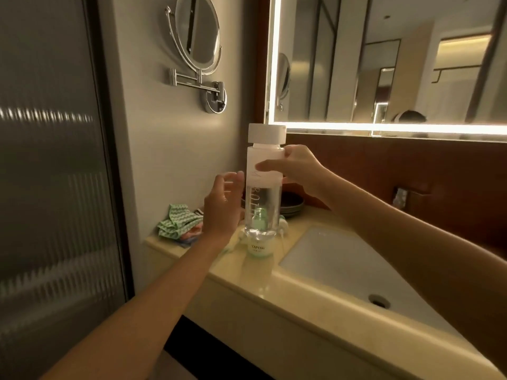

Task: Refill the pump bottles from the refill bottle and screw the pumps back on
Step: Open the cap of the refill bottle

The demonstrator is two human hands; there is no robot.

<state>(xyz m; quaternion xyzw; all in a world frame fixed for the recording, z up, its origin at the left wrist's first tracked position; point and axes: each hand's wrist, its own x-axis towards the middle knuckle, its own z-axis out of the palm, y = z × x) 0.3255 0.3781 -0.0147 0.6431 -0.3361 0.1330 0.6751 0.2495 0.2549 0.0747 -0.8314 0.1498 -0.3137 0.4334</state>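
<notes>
Right hand (297, 171) gripping tall clear refill bottle (265, 182) at its upper part, white cap (266, 134) on, held upright above counter (247, 272), left hand (220, 207) spread wide just beside it, small green-label bottle (259, 246) on counter behind, sink (343, 264) to the right.

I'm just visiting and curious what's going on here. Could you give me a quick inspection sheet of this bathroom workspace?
Surface: beige countertop beside a white sink.
Job's things: tall clear bottle with white cap on, held upright above the counter; small green bottle stands behind it.
Clutter: green patterned cloth; dark dishes.
Grippers: right hand grips the tall bottle's upper part; left hand open beside it, contact unclear.
Cables: nothing seen.
Surroundings: round wall mirror, lit mirror, ribbed glass door.
</notes>
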